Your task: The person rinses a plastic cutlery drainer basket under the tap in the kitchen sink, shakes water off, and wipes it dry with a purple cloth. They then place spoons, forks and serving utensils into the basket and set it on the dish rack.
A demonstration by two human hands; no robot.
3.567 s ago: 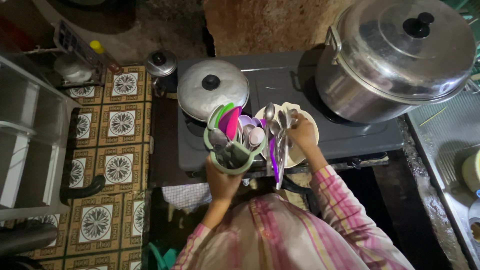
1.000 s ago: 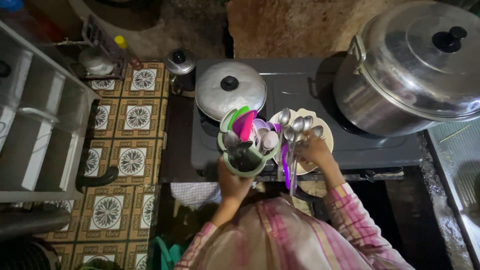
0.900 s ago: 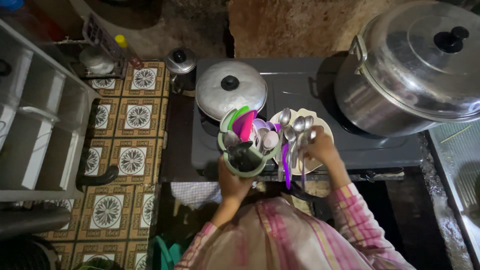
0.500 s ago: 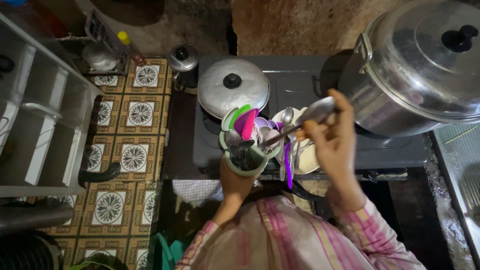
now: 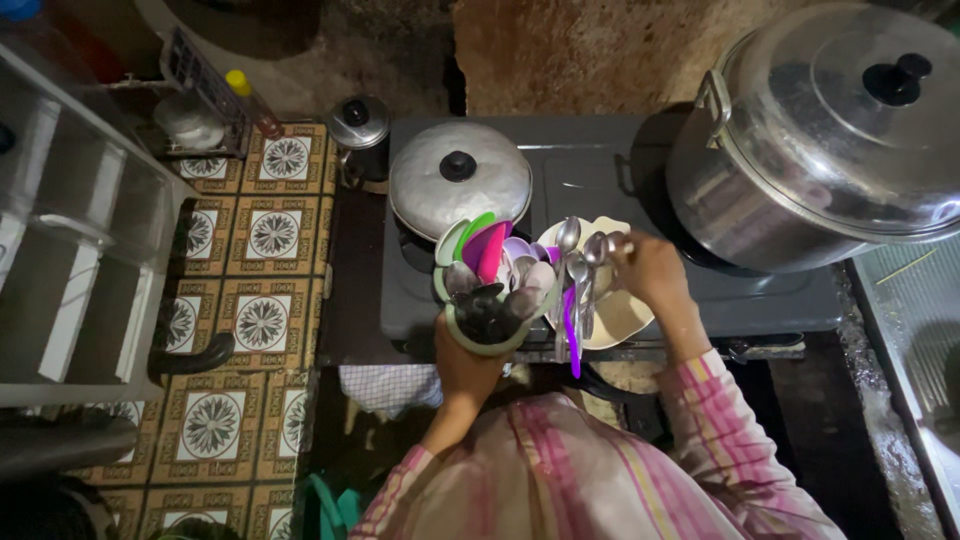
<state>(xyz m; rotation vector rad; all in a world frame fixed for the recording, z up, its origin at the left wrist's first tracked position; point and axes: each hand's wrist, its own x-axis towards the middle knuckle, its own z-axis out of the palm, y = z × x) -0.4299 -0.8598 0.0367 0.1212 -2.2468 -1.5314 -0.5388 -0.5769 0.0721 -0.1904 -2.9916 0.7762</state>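
My left hand (image 5: 466, 362) grips a pale green utensil holder (image 5: 488, 300) from below, holding it in front of my chest. It is packed with green, pink and white plastic spoons and dark handles. My right hand (image 5: 655, 275) is closed around a bunch of metal spoons (image 5: 580, 255) and a purple-handled utensil (image 5: 571, 325), their bowls pointing left, right beside the holder's rim. The hand also seems to carry a cream plate (image 5: 618, 315) under the spoons. Both hover above the front edge of a dark gas stove (image 5: 600, 180).
A small lidded pan (image 5: 459, 180) sits on the stove's left burner and a large steel pot with lid (image 5: 835, 130) on the right. A small kettle (image 5: 360, 130) stands left of the stove. A white rack (image 5: 70, 230) rises over the patterned tile floor (image 5: 250, 290).
My right hand, raised with a spoon half a second ago, has come back down with the spoons beside the holder. The holder in my left hand has stayed put.
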